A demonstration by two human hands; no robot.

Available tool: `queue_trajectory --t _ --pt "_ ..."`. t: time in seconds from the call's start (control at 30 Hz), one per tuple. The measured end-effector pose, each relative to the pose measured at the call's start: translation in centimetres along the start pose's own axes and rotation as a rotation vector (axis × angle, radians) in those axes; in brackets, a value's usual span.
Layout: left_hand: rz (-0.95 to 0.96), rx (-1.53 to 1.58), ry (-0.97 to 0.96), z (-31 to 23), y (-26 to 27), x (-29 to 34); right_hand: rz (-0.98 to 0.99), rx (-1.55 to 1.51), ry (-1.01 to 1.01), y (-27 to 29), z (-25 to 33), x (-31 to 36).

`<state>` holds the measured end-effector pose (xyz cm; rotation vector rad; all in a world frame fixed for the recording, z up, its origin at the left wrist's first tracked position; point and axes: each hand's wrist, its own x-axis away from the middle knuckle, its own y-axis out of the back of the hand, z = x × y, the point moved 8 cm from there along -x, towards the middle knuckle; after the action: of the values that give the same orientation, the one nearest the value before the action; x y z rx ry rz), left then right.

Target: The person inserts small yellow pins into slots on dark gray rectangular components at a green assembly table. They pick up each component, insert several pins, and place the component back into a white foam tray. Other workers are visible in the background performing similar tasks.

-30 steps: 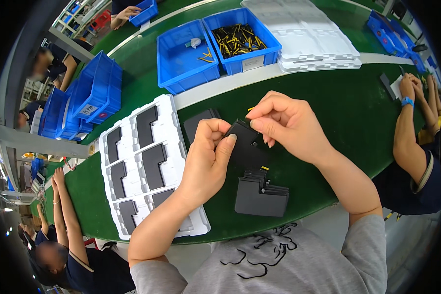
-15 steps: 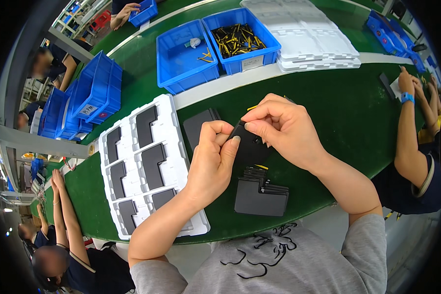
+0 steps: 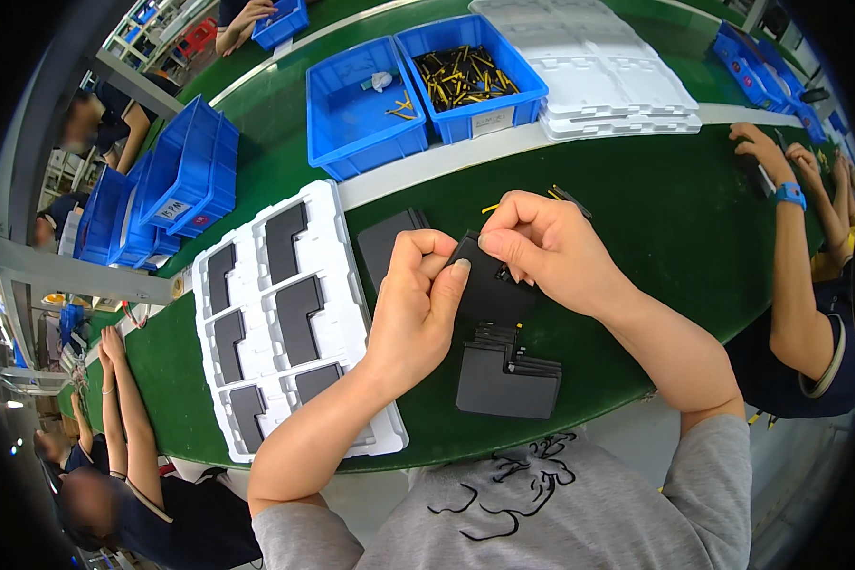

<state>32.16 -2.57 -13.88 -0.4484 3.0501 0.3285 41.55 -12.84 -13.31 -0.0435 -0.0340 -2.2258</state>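
Green belting covers the long surface (image 3: 693, 218), which curves from far left to near right, with other people's arms resting along both ends. On the far side sit two blue bins: the left bin (image 3: 361, 100) is almost bare, the right bin (image 3: 470, 76) holds a heap of small black and yellow parts, and a stack of white moulded trays (image 3: 598, 81) lies just right of them. More blue bins (image 3: 176, 185) are stacked at the far left. Near the person's left lies a white tray (image 3: 337, 247) whose pockets hold black L-shaped pieces (image 3: 297, 318), and a flat black plate (image 3: 385, 242) rests just beside its right edge. Close to the body, a short pile of black L-shaped pieces (image 3: 505, 380) sits on the belt. Above that pile both hands meet: the left hand (image 3: 416, 309) is curled around the left edge of a black piece (image 3: 489, 285), thumb pressed on its face, while the right hand (image 3: 551, 247) pinches the piece's far top corner with fingertips closed tight. Whether a small part sits between those fingertips cannot be told. A few loose yellow-tipped bits (image 3: 551, 195) lie just beyond the right hand. Judging from the narrow pinch at one corner, the piece could twist or slip and drop onto the pile below, and a small part could skew if pressed at an angle.
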Motion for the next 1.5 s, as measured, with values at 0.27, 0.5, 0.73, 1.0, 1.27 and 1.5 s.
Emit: queue_trajectory --t 0.27,0.5,0.73,1.0,1.27,1.5 --pt "0.010 0.242 -0.010 0.0 0.4 -0.6 0.136 -0.130 0.036 -0.2 -0.1 -0.6" --pt "0.092 0.400 0.139 1.0 1.1 -1.0 0.176 -0.030 0.213 -0.1 0.4 -0.9" --pt "0.123 0.309 0.175 1.0 1.9 -1.4 0.120 0.185 0.202 1.9 1.0 -1.2" --pt "-0.341 -0.151 0.089 2.6 9.5 -3.7 0.024 0.634 -0.020 10.1 -2.1 -2.2" --pt "-0.284 -0.915 -0.318 0.4 6.4 -3.0 -0.049 1.029 0.244 5.3 -0.9 -2.2" --pt "-0.406 -0.884 -0.341 1.5 5.1 -2.6 -0.054 0.799 0.271 5.7 -0.3 -1.3"
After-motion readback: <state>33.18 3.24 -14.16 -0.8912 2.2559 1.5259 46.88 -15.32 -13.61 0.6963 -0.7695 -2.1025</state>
